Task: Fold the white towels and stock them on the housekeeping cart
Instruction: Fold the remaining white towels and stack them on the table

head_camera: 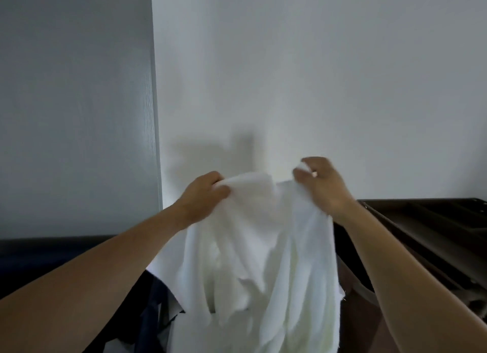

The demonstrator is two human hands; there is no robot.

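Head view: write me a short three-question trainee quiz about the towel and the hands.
1. True or false: the white towel lies folded flat.
2. Its top edge is gripped by: A the left hand only; B the right hand only; C both hands.
3. Fill in: behind the towel stands a pale ___.
Key: 1 false, it hangs loose and crumpled; 2 C; 3 wall.

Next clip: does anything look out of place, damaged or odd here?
Nothing stands out. The white towel hangs bunched and unfolded, gripped at its top edge by the left hand and the right hand. Its edge by the right forearm looks slightly ragged, but blur leaves that uncertain.
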